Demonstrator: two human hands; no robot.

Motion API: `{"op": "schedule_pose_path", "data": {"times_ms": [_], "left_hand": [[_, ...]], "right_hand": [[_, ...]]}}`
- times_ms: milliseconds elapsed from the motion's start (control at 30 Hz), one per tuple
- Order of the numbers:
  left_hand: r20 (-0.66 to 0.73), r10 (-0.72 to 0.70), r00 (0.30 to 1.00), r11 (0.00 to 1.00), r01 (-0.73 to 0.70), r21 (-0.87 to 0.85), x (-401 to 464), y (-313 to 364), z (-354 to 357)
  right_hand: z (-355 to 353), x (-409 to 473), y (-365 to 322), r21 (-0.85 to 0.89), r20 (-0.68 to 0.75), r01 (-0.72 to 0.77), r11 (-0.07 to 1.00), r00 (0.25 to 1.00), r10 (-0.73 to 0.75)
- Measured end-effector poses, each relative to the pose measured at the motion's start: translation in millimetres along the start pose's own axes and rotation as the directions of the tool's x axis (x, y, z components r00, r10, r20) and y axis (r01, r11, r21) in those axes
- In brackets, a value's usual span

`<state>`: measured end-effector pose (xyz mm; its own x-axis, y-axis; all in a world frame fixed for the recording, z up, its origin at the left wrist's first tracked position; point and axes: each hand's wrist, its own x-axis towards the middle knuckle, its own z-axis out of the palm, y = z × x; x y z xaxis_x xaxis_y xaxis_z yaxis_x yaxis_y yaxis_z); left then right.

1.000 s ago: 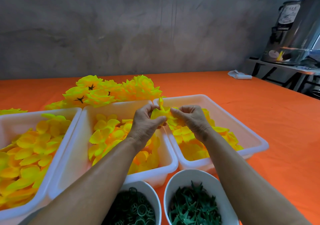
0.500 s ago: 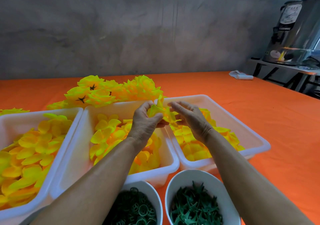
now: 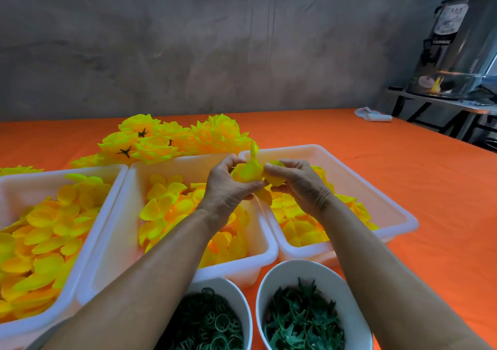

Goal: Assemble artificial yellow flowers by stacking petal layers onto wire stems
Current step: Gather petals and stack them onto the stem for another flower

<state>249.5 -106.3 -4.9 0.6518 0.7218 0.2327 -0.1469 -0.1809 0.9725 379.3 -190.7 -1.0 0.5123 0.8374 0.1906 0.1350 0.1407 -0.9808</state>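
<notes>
Both hands meet above the gap between the middle and right trays. My left hand (image 3: 226, 188) and my right hand (image 3: 298, 182) pinch a small bundle of yellow petal layers (image 3: 248, 172) between them; one petal sticks up, another hangs below. A thin pale stem pokes out beside my left thumb. Three white trays hold loose yellow petals: left tray (image 3: 88, 244), middle tray (image 3: 258, 252), right tray (image 3: 395, 212). Finished yellow flowers (image 3: 172, 139) lie heaped behind the trays.
Two white bowls stand at the near edge: one with dark green rings (image 3: 239, 296), one with green star-shaped calyxes (image 3: 271, 277). Orange cloth (image 3: 403, 166) covers the table. A white rag (image 3: 372, 115) lies far right. A steel urn (image 3: 457, 45) sits on a side stand.
The hands have closed in again on the petal bundle and folded the petals tighter; my right fingers, spread half a second ago, now pinch the bundle.
</notes>
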Motion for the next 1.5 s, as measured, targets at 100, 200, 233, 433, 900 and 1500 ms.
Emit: {"op": "schedule_pose_path", "data": {"times_ms": [100,200,233,433,900,1500], "left_hand": [[-0.008,0.047,0.999,0.999,-0.047,0.023,0.7,-1.5,0.3],[-0.014,0.053,0.998,0.999,-0.053,0.002,1.0,-1.4,0.6],[-0.028,0.044,0.999,0.999,-0.044,-0.02,1.5,-1.3,0.5],[-0.129,-0.039,0.991,0.986,0.017,-0.168,6.9,-1.6,-2.2],[-0.154,-0.052,0.987,0.958,0.006,-0.288,9.9,-2.8,-2.1],[-0.001,-0.05,0.999,0.96,0.048,-0.277,7.4,-5.4,1.7]], "right_hand": [[-1.8,3.0,0.2,0.058,-0.157,0.003,0.998,0.988,0.006],[-6.1,5.7,0.9,0.083,-0.354,-0.002,0.997,0.935,0.031],[-7.9,7.1,1.9,0.079,-0.412,0.003,0.997,0.911,0.03],[-14.2,11.9,7.1,-0.085,-0.634,0.081,0.993,0.764,-0.117],[-3.5,5.9,2.9,-0.519,-0.307,-0.147,0.842,0.951,-0.023],[-3.3,3.7,6.4,-0.041,0.065,0.016,0.999,0.998,-0.013]]}}
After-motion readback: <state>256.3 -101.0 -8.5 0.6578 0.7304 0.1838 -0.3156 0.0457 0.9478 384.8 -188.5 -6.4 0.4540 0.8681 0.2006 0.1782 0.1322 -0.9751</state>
